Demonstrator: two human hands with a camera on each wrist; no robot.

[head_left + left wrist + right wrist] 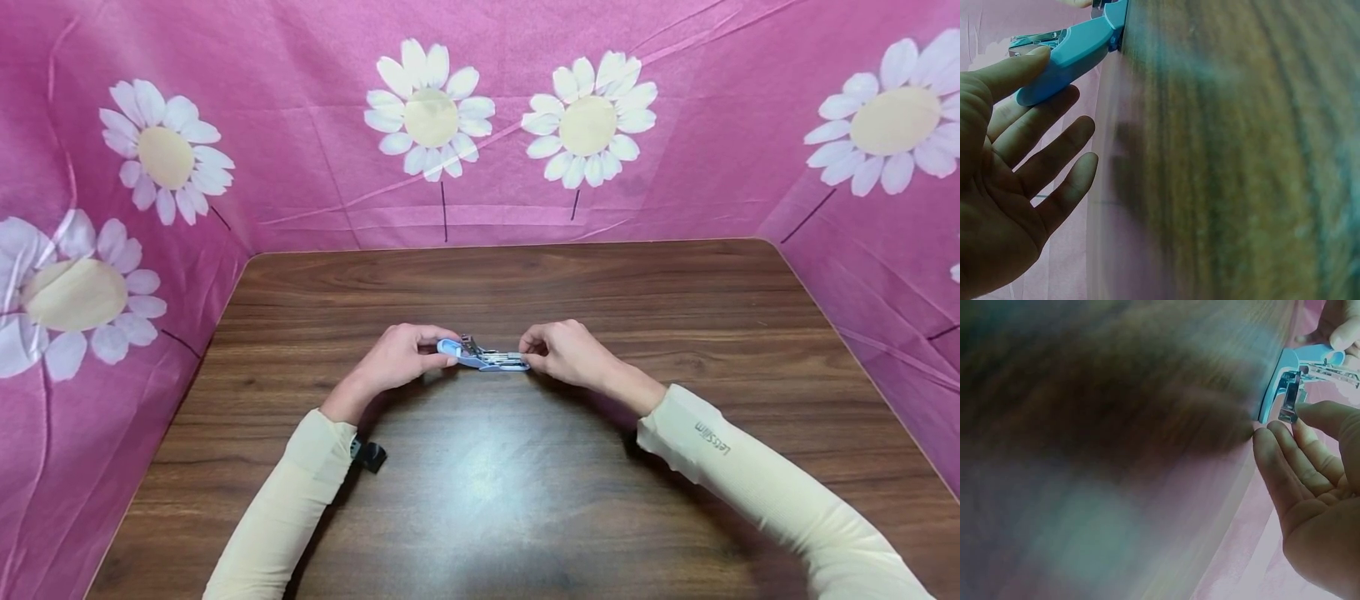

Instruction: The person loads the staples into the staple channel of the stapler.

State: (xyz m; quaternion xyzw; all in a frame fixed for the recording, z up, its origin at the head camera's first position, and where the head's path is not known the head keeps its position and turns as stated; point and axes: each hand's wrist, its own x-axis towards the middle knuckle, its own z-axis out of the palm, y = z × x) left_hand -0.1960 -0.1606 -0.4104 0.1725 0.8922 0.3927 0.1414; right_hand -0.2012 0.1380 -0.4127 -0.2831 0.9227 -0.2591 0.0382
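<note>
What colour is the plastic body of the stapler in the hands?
Light blue, with silvery metal parts. The stapler shows its colour best in the left wrist view.

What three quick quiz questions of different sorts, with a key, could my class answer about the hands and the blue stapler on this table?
1. True or false: the stapler is opened out flat on the wooden table.
2. Which end does the left hand hold: A the blue plastic end, B the metal end, C neither?
3. Fill in: the walls around the table are pink with white ____.

Key
1. True; its metal inside shows.
2. A; the right hand pinches the metal end.
3. daisies.
</note>
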